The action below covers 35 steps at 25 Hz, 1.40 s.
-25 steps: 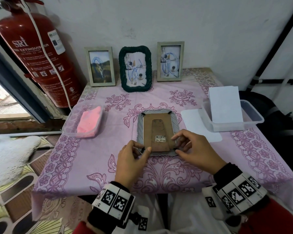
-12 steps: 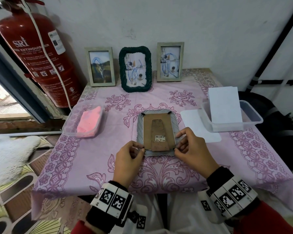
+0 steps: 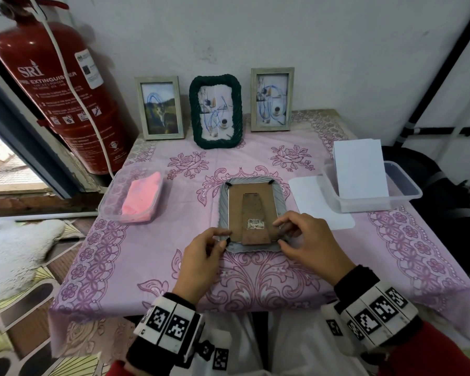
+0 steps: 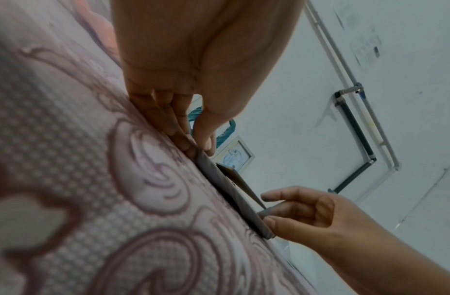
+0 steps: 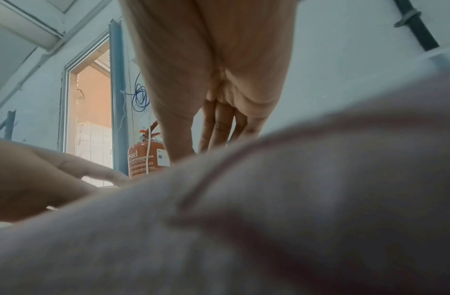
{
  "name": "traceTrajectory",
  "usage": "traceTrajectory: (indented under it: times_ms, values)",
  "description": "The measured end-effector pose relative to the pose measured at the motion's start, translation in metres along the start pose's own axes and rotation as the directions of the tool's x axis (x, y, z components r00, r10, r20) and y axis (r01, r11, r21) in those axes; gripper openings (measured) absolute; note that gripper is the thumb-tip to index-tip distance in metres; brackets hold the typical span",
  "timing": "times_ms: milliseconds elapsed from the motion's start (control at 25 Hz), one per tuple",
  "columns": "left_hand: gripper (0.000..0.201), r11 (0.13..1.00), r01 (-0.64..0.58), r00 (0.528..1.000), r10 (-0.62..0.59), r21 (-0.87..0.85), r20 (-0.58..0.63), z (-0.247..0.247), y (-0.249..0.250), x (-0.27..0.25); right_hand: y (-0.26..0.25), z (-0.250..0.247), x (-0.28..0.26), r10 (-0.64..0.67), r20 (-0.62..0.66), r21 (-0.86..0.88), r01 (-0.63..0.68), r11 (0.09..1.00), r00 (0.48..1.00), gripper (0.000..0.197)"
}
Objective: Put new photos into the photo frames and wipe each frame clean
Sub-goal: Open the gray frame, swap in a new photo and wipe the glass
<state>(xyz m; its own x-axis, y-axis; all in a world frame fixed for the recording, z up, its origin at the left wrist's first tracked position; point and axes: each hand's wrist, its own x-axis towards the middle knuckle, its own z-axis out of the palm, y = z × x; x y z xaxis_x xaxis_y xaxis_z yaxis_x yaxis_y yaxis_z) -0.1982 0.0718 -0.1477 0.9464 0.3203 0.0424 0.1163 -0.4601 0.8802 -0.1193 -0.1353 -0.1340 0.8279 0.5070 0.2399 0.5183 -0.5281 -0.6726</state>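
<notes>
While both hands work at its near edge, the grey frame lies face down on the bench, its brown backing and stand uppermost. The left hand sits at the frame's near left corner, thumb and forefinger pinched together on a small black tab there; the left wrist view shows the fingertips meeting right at the frame's edge. The right hand is at the near right corner, fingers curled with the tips on the backing's edge and on the frame rim below it; whether they pinch a tab there or only press, I cannot tell. In the right wrist view the cloth fills most of the picture and hides the fingertips.

Just beyond the right hand a white sheet lies flat on the bench, and past it a clear tub holds more white sheets propped upright. Beyond the left hand, off to its left, another clear tub holds a pink cloth. Well beyond both hands, three frames stand upright against the wall: a pale one, a dark green one and a second pale one. A red extinguisher stands past the bench's far left corner.
</notes>
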Motion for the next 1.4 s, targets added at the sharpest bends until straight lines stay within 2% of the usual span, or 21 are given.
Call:
traceTrajectory:
  times_ms: [160, 400, 800, 960, 1400]
  values:
    - [0.021, 1.000, 0.014, 1.000, -0.014, -0.028, -0.005, -0.001, 0.000, 0.001, 0.001, -0.003, 0.000, 0.002, -0.004, 0.057, -0.002, 0.998, 1.000, 0.026]
    - [0.009, 0.998, 0.028, 0.994, -0.033, -0.049, -0.103, 0.000, 0.002, -0.003, 0.001, -0.007, 0.004, 0.035, 0.009, 0.111, -0.035, 0.993, 0.999, 0.030]
    - [0.010, 0.995, 0.018, 0.996, -0.027, -0.100, -0.086, 0.003, 0.004, -0.004, -0.001, -0.011, 0.005, 0.015, 0.070, 0.082, -0.021, 0.996, 0.997, 0.035]
    - [0.010, 0.996, 0.002, 0.996, -0.010, -0.090, -0.090, 0.004, 0.003, -0.005, -0.001, -0.009, 0.004, 0.010, 0.051, 0.092, -0.015, 0.996, 0.999, 0.030]
    - [0.011, 0.997, -0.020, 0.994, 0.012, -0.071, -0.107, 0.005, -0.002, -0.006, -0.002, -0.006, 0.004, 0.060, 0.012, 0.146, -0.061, 0.987, 0.998, 0.034]
